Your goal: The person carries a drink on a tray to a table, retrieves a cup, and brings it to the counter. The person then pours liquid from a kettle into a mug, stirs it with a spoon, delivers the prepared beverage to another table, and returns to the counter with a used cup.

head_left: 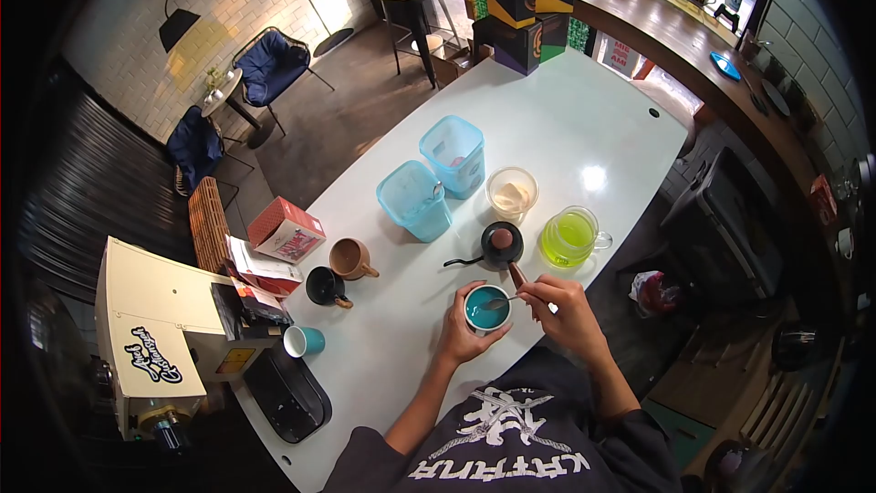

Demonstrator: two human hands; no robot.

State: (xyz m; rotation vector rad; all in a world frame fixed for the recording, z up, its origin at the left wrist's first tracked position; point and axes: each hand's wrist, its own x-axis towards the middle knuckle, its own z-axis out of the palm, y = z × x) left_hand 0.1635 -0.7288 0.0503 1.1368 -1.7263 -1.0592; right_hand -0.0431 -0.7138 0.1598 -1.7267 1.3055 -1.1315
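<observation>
At the counter's near edge, cup and spoon in hand

Toward the near side of the white counter [383, 383], the left hand [461, 340] wraps its fingers around a small white-rimmed cup [469, 312], teal within. From the right, the right hand [563, 309] pinches a spoon [502, 301] between its fingers, the bowl dipped inside the cup. Just beyond sits a black kettle [491, 254] with a thin spout pointing left. To its right is a glass jug [568, 239] of green liquid; farther off, a clear bowl [513, 196] of pale contents. Two blue containers [415, 205] stand far left of the kettle, and a brown mug [347, 258] and a black mug [324, 287] nearer left.
</observation>
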